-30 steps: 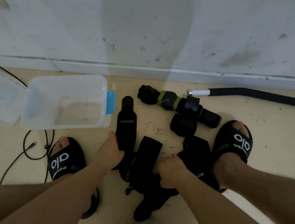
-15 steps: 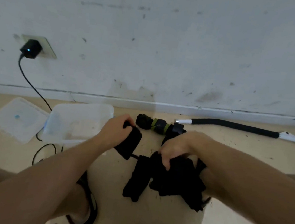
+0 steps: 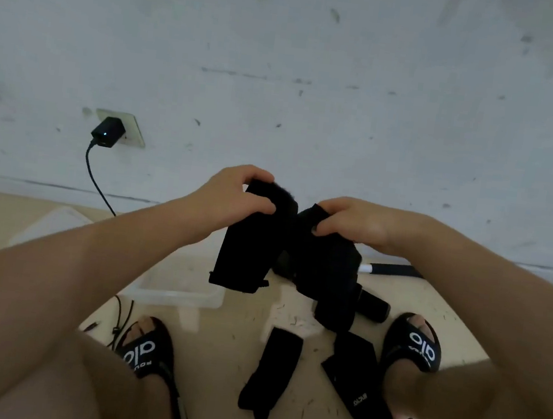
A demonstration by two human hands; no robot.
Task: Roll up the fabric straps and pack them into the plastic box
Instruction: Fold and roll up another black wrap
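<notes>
Strap [image 3: 243,250] perhaps hides plastic box [image 3: 176,287].

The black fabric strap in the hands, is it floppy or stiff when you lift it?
Probably floppy: the black fabric strap hangs down from where the left hand pinches its top, and droops from the right hand too. It likely weighs little, since fingertips alone hold it. It should not slip easily; the cloth looks fuzzy.

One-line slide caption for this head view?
Both hands, left and right, hold black fabric straps up above the plastic box; two more lie on the floor.
</notes>
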